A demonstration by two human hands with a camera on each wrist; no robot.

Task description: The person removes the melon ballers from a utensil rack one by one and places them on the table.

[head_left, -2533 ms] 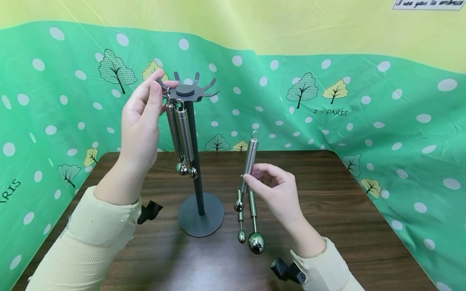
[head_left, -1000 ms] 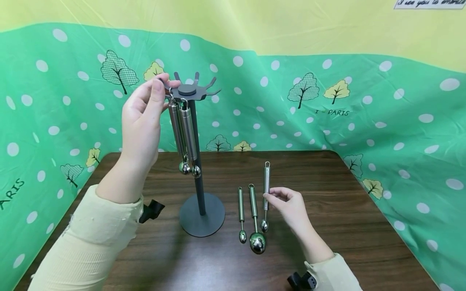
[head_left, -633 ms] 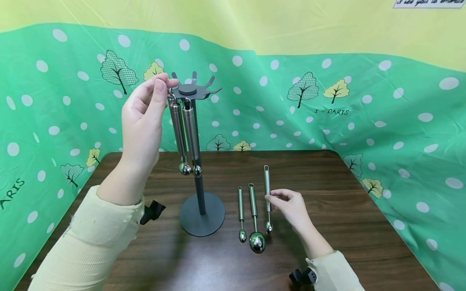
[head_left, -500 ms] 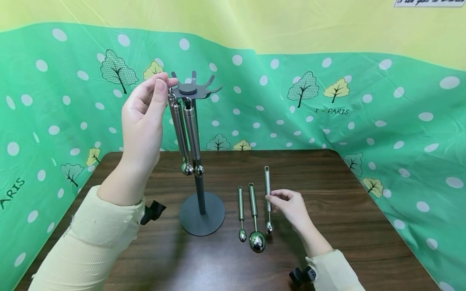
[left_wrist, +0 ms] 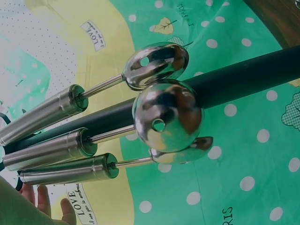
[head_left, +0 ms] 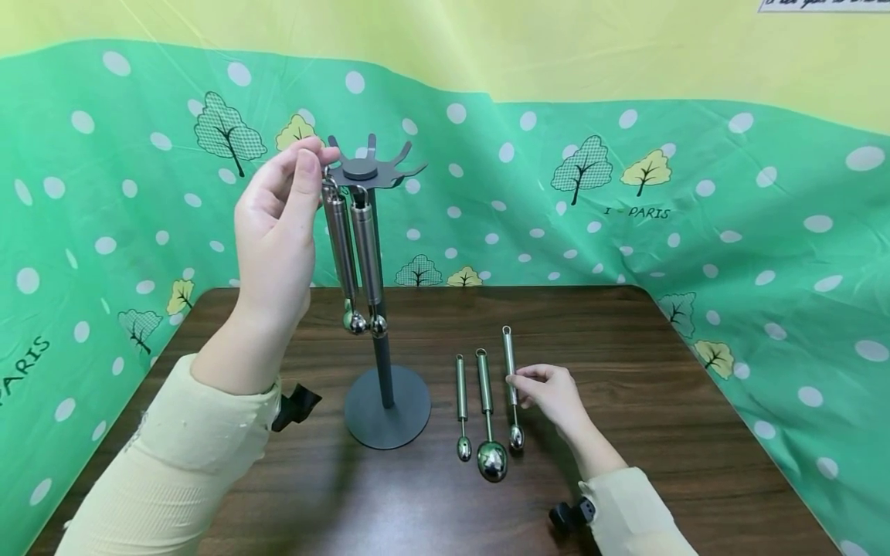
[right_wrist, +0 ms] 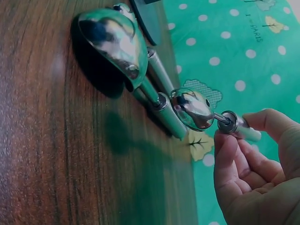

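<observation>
The right hand (head_left: 552,392) pinches the handle of one scoop (head_left: 511,386) between thumb and fingertips. This scoop lies on the table (head_left: 667,432), its ring end toward 12 o'clock and its small bowl toward 6. In the right wrist view the fingers (right_wrist: 234,157) curl round the handle just behind the bowl, which sits slightly off the wood.

Just beside it, at its 9 o'clock, lie two more scoops, parallel to it: a large-bowled one (head_left: 486,413) in the middle and a thin one (head_left: 460,405) farthest left. That makes three scoops on the table, close together but not clearly touching.

At 9 o'clock from these stands one dark stand (head_left: 378,309), a round base with an upright pole and a crown of hooks at the top. The head view shows two hung scoops (head_left: 356,251) side by side on the left of the crown; the left wrist view shows three handles and three bowls against the pole, so three hang there.

The left hand (head_left: 278,224) is raised at the crown's 9 o'clock, thumb and forefinger pinched at the ring of the leftmost hung scoop.

One green spotted cloth (head_left: 695,201) rings the table.
</observation>
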